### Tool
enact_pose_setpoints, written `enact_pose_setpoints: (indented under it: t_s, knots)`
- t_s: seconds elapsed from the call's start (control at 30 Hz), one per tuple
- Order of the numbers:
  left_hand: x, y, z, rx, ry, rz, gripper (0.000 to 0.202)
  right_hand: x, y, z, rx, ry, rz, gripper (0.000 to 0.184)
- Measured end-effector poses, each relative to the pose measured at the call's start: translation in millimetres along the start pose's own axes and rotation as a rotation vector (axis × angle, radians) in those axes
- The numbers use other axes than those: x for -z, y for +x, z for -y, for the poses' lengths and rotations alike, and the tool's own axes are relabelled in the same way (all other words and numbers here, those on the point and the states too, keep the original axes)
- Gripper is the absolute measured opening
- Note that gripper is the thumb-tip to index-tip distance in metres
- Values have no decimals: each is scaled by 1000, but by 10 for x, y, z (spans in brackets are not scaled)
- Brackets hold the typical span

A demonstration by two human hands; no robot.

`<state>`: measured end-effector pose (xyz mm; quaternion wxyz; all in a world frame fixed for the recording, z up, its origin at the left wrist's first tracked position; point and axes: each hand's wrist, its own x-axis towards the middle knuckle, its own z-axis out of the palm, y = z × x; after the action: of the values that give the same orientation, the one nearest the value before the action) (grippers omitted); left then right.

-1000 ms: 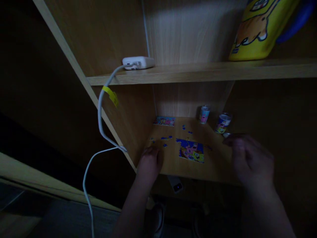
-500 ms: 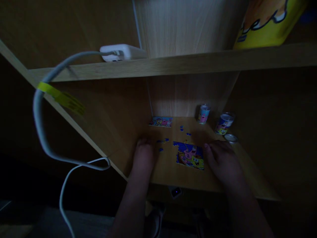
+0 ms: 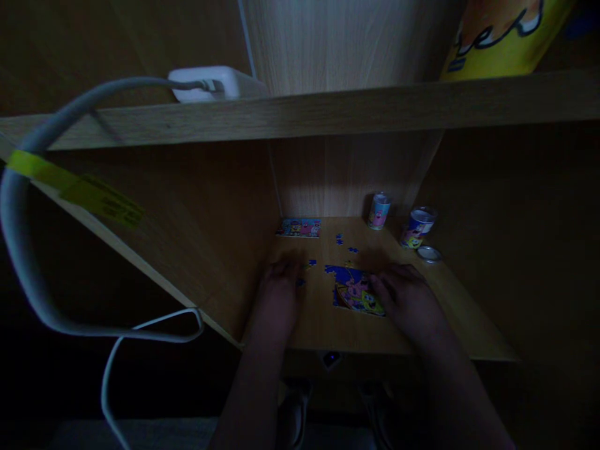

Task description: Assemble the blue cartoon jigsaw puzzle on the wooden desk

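Note:
A partly assembled jigsaw puzzle [image 3: 351,292] with cartoon characters on blue lies flat on the wooden shelf board. My right hand [image 3: 407,300] rests at its right side, with the thumb over the upper right corner and the fingers apart from it. My left hand [image 3: 279,297] is left of the puzzle, close to the loose puzzle pieces [image 3: 312,262], fingers loosely bent and apart. One blue piece [image 3: 300,283] lies beside that hand, partly shaded. I make out nothing held in either hand. More loose pieces [image 3: 339,240] lie behind the puzzle. The light is dim.
At the back left lies a picture card [image 3: 300,227]. A small printed can [image 3: 379,211] and a larger can [image 3: 419,228] stand at the back right, near a round metal lid [image 3: 429,254]. Overhead, an upper shelf [image 3: 328,115] holds a white adapter [image 3: 218,83], its cable [image 3: 28,300] hanging left.
My left hand has moved a little right, its fingers reaching toward the loose pieces. My right hand has shifted left, so its thumb now covers the puzzle's corner. The view has shifted slightly.

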<state>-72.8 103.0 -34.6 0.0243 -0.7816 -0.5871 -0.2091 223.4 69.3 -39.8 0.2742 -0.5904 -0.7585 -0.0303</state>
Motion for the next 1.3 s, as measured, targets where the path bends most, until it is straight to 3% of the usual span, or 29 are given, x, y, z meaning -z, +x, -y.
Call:
enact_pose_setpoints:
  t_s: [0.1, 0.23, 0.4, 0.5, 0.63, 0.87, 1.07, 1.17, 1.3]
  knots:
    - [43, -4, -30, 19, -17, -47, 54, -11, -24, -12, -14, -26, -18, 37]
    - [82, -2, -121, -92, -39, -5, 35, -17, -18, -5, -24, -32, -31, 36]
    - [78, 24, -179, -76, -18, 20, 25, -5, -4, 12, -24, -31, -8, 33]
    - [60, 43, -156, -89, -41, 24, 21, -7, -29, -19, -141, -102, -93, 25]
    - [40, 72, -131, -161, -124, 9, 16, -20, -76, -78, -328, -226, -155, 32]
    - [31, 76, -186, -277, -197, -80, 24, 23, -109, -46, -469, -295, -116, 48]
    - [-48, -30, -410, -459, -268, 35, 45, 14, -114, -86, -495, -302, -70, 45]
    - [-58, -52, -510, -473, -287, 118, 49, -3, -97, -95, -499, -270, -34, 44]
    - [3, -50, -568, -461, -331, 153, 45, -11, -62, -67, -355, -197, -29, 42]
